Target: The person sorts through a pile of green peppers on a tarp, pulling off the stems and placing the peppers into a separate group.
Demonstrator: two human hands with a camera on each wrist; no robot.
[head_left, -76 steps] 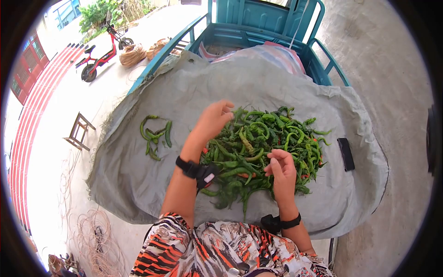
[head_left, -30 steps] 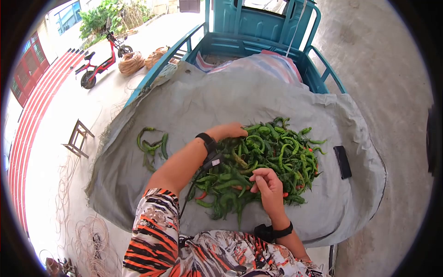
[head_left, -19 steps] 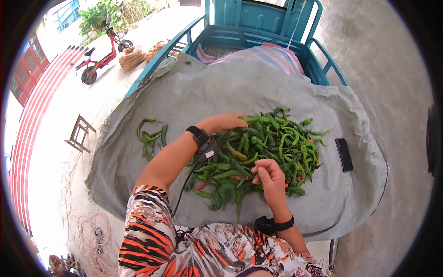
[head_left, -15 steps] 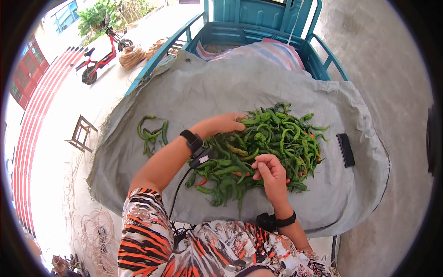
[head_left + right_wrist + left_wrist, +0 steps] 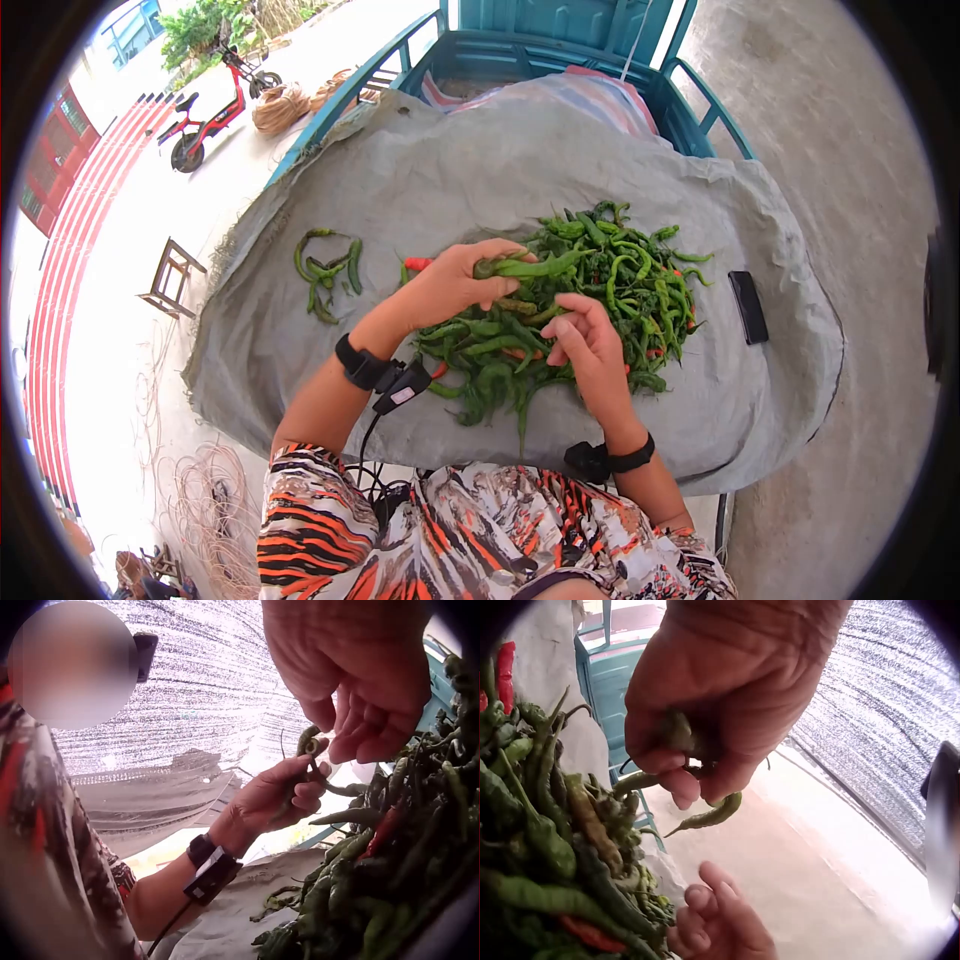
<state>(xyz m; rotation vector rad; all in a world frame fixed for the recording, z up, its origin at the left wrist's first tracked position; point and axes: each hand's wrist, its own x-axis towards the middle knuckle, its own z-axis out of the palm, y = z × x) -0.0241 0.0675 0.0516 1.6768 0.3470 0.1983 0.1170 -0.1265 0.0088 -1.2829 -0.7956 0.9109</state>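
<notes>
My left hand [image 5: 455,287] grips a few long green chili peppers [image 5: 545,266], raised over the left part of the pepper heap. In the left wrist view one curved pepper [image 5: 709,817] sticks out below the thumb and fingers; the palm hides the rest. My right hand [image 5: 592,362] hovers over the near side of the heap, fingers loosely bent and holding nothing. In the right wrist view its fingertips overlap the held peppers' ends. Green chili peppers [image 5: 640,300], with a few red ones among them, form the heap. A red pepper [image 5: 417,264] shows beside the left hand.
A grey cloth [image 5: 760,420] lies under the heap, in front of a teal cart bed [image 5: 560,55]. A small group of green peppers [image 5: 355,265] lies apart at left. A black phone [image 5: 748,307] rests on the right. A cable hangs from the left wrist camera [image 5: 403,388].
My left hand went from above the heap's left to its far edge, took hold of peppers there, and drew them back toward me. The right hand has stayed nearby, shifting slightly.
</notes>
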